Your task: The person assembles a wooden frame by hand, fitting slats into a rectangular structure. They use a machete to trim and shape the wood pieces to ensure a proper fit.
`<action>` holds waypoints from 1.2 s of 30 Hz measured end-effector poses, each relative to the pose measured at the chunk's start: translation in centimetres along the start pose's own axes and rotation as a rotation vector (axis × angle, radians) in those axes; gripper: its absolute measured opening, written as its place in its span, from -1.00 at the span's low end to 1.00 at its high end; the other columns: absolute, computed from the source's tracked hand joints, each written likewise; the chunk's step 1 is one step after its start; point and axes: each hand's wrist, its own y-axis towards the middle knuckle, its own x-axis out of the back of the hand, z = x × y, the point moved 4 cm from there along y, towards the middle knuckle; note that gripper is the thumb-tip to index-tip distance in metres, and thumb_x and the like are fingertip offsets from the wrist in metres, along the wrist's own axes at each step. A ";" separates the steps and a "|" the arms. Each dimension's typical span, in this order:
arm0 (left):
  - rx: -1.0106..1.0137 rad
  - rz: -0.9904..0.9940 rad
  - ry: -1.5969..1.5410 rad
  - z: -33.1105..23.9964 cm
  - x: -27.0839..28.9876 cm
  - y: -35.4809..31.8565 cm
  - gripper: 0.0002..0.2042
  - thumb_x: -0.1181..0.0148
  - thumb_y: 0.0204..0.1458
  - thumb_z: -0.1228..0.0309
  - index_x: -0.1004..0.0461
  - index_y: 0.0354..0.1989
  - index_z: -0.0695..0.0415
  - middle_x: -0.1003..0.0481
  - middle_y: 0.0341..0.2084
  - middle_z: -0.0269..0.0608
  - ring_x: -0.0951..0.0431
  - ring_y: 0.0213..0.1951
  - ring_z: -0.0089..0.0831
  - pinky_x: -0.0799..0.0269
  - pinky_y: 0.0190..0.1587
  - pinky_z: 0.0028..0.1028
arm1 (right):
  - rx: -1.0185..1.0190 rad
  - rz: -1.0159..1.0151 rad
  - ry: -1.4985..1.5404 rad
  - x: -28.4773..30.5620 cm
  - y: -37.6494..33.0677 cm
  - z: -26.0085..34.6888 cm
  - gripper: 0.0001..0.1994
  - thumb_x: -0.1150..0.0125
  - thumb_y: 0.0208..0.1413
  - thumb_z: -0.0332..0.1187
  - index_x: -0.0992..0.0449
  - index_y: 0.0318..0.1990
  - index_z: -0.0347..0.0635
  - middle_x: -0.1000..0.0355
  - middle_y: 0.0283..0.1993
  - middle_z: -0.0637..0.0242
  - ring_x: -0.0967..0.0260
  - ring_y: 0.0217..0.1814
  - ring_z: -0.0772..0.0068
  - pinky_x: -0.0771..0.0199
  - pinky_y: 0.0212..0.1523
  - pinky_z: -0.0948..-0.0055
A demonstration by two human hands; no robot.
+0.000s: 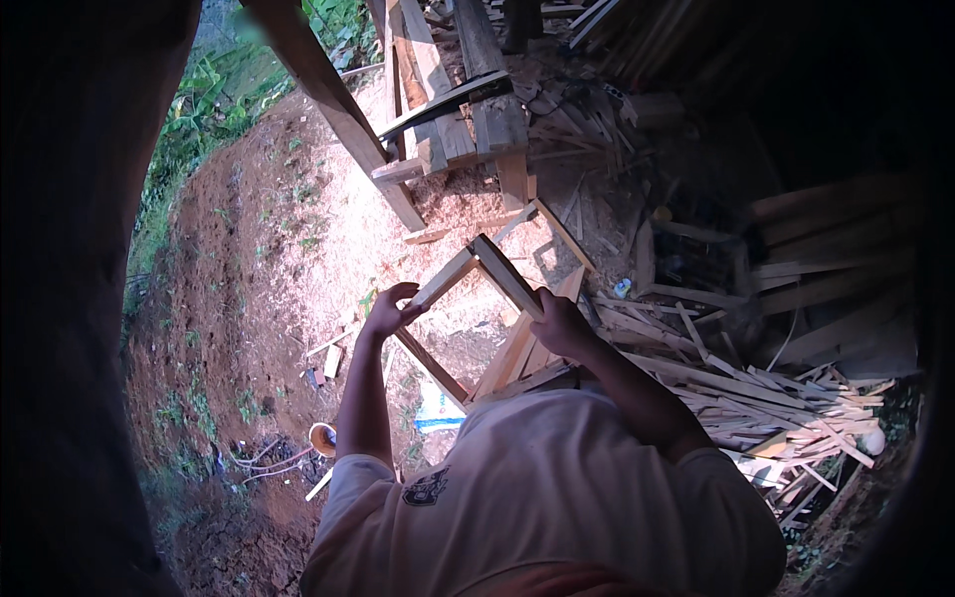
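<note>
I hold a square wooden frame (477, 261) made of pale slats out in front of my chest. My left hand (390, 310) grips the frame's left slat near its lower corner. My right hand (559, 323) is closed around the right slat. One corner of the frame points away from me, and its lower part is hidden behind my white shirt. Below the frame lies sawdust-covered ground (338, 229).
A rough plank workbench (448, 119) stands ahead, with a slanted post (338, 99) to its left. A heap of offcut slats (776, 398) fills the right side. Stacked boards (836, 249) lie farther right. Bare earth slopes down on the left, with a small round container (322, 436).
</note>
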 end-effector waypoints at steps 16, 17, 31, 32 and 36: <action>0.338 -0.066 0.627 -10.9 -3.3 -1.7 -0.50 -0.44 -0.03 -0.19 -0.70 -0.37 0.09 -0.68 -0.42 -0.06 -0.71 -0.32 -0.05 -0.62 -0.20 -0.11 | -0.098 -0.061 0.166 -1.8 -0.4 -8.2 -0.67 -0.36 0.08 -0.43 -0.43 -0.02 -0.21 -0.60 -0.24 0.02 -0.62 -0.07 -0.14 -0.58 -0.08 0.02; 0.339 -0.035 0.715 -12.1 -3.3 -1.9 -0.48 -0.42 -0.05 -0.23 -0.71 -0.38 0.06 -0.68 -0.43 -0.09 -0.71 -0.30 -0.06 -0.61 -0.23 -0.11 | -0.102 -0.063 0.160 -2.0 -0.7 -8.7 -0.68 -0.37 0.09 -0.43 -0.43 -0.03 -0.20 -0.60 -0.24 0.06 -0.63 -0.07 -0.10 -0.58 -0.08 0.04; 0.493 -0.118 0.615 -14.9 -1.4 -8.2 -0.41 -0.47 -0.08 -0.20 -0.67 -0.38 0.21 -0.64 -0.48 0.03 -0.69 -0.36 -0.03 -0.58 -0.23 -0.13 | -0.073 0.105 0.276 -3.5 -0.4 -6.7 -0.74 -0.39 0.16 -0.43 -0.47 -0.05 -0.19 -0.57 -0.25 0.22 -0.61 -0.14 0.20 -0.55 -0.06 0.22; 0.486 -0.133 0.604 -14.6 -1.4 -8.6 -0.42 -0.47 -0.08 -0.19 -0.66 -0.39 0.21 -0.64 -0.50 0.02 -0.69 -0.36 -0.03 -0.58 -0.23 -0.13 | -0.086 0.117 0.255 -3.7 -0.4 -6.4 -0.73 -0.39 0.16 -0.42 -0.47 -0.04 -0.19 -0.57 -0.25 0.22 -0.61 -0.13 0.21 -0.55 -0.06 0.22; 0.433 -0.196 0.640 -12.9 -1.5 -9.0 -0.49 -0.46 -0.05 -0.18 -0.68 -0.47 0.11 -0.64 -0.55 -0.10 -0.69 -0.43 -0.12 -0.58 -0.32 -0.18 | -0.100 0.136 0.279 -5.3 0.1 -7.5 -0.72 -0.39 0.17 -0.39 -0.47 -0.04 -0.22 -0.57 -0.24 0.22 -0.60 -0.12 0.22 -0.55 -0.05 0.25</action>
